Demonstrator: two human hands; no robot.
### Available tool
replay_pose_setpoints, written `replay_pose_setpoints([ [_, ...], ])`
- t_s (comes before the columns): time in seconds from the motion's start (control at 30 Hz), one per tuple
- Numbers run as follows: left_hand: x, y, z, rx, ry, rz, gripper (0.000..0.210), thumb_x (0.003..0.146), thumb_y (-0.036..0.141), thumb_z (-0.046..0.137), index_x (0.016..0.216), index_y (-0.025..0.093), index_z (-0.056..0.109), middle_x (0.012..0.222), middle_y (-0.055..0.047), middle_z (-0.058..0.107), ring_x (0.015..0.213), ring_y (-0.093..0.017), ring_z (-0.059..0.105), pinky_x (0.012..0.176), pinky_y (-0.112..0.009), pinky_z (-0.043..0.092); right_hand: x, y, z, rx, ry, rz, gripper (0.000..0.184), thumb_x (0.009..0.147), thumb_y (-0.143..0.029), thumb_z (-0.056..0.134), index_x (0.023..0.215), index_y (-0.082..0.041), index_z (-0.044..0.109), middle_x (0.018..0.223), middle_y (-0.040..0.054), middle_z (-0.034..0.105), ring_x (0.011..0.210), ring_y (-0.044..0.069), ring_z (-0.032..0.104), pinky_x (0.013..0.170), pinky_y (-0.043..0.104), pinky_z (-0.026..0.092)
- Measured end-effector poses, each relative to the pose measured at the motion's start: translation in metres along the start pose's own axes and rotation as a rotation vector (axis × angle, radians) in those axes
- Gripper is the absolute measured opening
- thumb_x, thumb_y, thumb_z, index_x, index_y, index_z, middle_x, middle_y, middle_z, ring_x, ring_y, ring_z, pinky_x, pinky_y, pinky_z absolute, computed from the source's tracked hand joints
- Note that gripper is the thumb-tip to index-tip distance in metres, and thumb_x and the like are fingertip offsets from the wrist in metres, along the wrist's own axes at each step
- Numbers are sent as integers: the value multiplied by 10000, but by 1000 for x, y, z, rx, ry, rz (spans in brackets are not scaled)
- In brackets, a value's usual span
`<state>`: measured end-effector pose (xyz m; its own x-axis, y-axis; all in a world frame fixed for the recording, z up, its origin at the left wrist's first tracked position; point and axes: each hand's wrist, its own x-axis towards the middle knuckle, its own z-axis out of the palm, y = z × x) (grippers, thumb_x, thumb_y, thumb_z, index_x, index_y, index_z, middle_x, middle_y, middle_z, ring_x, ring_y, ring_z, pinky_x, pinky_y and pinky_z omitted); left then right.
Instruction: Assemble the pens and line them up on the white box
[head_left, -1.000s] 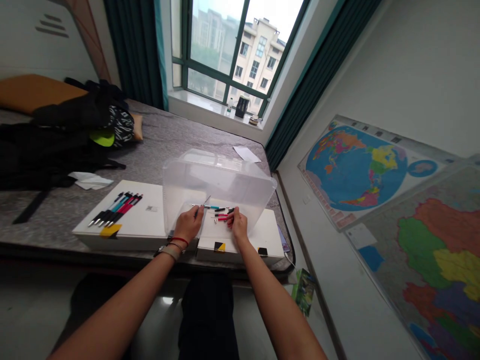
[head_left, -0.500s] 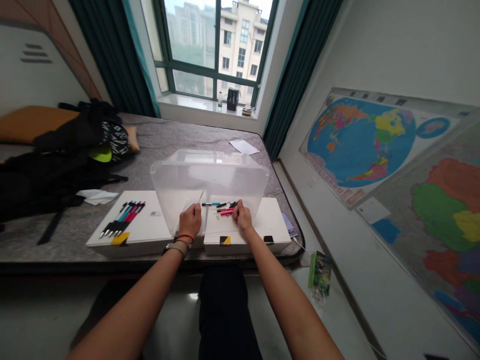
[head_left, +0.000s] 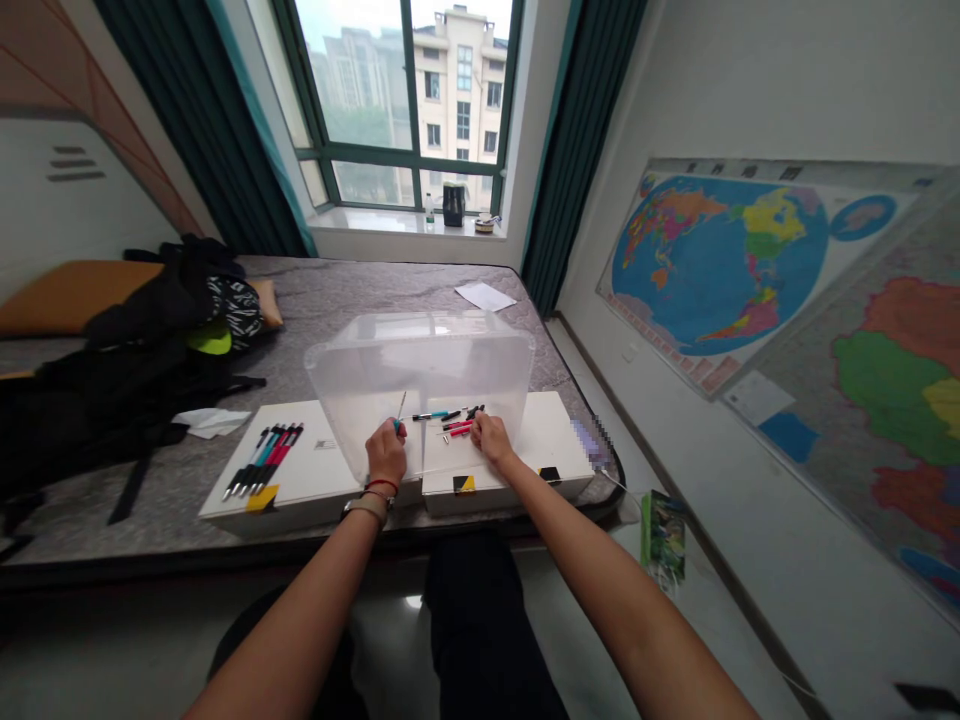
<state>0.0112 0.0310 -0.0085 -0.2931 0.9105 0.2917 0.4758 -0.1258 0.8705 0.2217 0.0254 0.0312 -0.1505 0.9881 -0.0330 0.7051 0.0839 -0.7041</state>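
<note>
Seen from the head camera, the left hand [head_left: 386, 452] is closed around a thin pen part [head_left: 400, 410] with a teal grip, whose slim tip points up and away from the person. The right hand [head_left: 491, 437] rests with curled fingers on a small heap of loose pen pieces [head_left: 454, 420], red, black and teal; whether it grips one cannot be told. Both hands work at the near edge of a white board [head_left: 540, 440] lying on the bed [head_left: 360, 285], just inside the open side of a clear plastic box [head_left: 420, 360] tipped toward the person. On a second white board [head_left: 315, 475] to the left, near its left edge, lies a neat row of finished pens [head_left: 264, 460]. Black bags [head_left: 112, 360] are piled at the bed's left edge, and a sheet of paper [head_left: 485, 295] lies near its far right corner.
</note>
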Motion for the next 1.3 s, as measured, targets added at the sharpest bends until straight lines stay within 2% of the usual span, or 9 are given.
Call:
replay_pose_setpoints([
  [0.23,-1,2,-4,-30,-23,11,246,874,236,352,670,220,488,621,-5,529,602,-156,478,585,-266,374,25,-30,-26,2,132,-32,674,1019,-388,88,621,-168,584,581,37,606,601,138,593,624,210,420],
  [0.3,-1,1,-3,-50,-22,-4,277,895,260,332,663,222,478,610,1,514,595,-156,473,588,-269,368,41,-46,-40,-58,108,-57,622,1015,-406,193,639,-154,619,639,44,653,645,135,618,640,201,414],
  [0.57,-1,-3,0,-49,-4,-24,319,915,305,309,656,227,479,605,0,512,595,-163,476,593,-275,367,82,-88,-69,-603,-260,-96,201,833,-286,659,932,-132,740,988,162,743,860,225,695,690,250,481],
  [0.67,-1,-3,-1,-58,-3,-29,352,934,338,291,664,230,489,600,0,518,600,-167,488,599,-277,375,87,-89,-67,-754,-412,-58,224,762,-195,733,967,-107,737,980,185,743,818,241,714,693,277,513],
  [0.77,-2,-3,-1,-52,-11,-35,367,943,352,286,666,232,493,582,3,508,594,-170,487,599,-281,376,89,-91,-68,-704,-565,15,269,867,-324,659,926,-74,738,859,173,753,671,209,715,665,277,534],
  [0.9,-2,-4,-1,-77,10,-31,348,935,333,294,659,232,480,594,-1,510,602,-170,490,597,-280,381,87,-98,-75,-656,-513,-36,505,945,-501,511,889,-55,742,826,182,751,661,199,717,681,267,536],
  [1.0,-1,-4,-1,-91,7,-24,331,930,312,303,661,229,477,609,-2,520,603,-166,488,603,-279,382,86,-98,-81,-679,-522,-101,306,907,-324,614,1055,-82,726,944,172,753,730,194,726,682,251,529],
  [1.1,-2,-4,-2,-69,6,-13,299,915,282,326,668,228,484,608,0,514,604,-164,484,610,-278,374,87,-92,-84,-794,-505,-144,413,741,-154,763,1148,-120,699,1046,172,737,832,220,727,698,253,531],
  [1.3,-2,0,-4,-81,8,-35,302,914,281,321,658,228,473,598,1,499,591,-162,479,590,-273,373,99,-87,-81,-901,-501,-114,230,827,-288,700,888,-73,753,746,145,741,742,222,725,730,286,536],
])
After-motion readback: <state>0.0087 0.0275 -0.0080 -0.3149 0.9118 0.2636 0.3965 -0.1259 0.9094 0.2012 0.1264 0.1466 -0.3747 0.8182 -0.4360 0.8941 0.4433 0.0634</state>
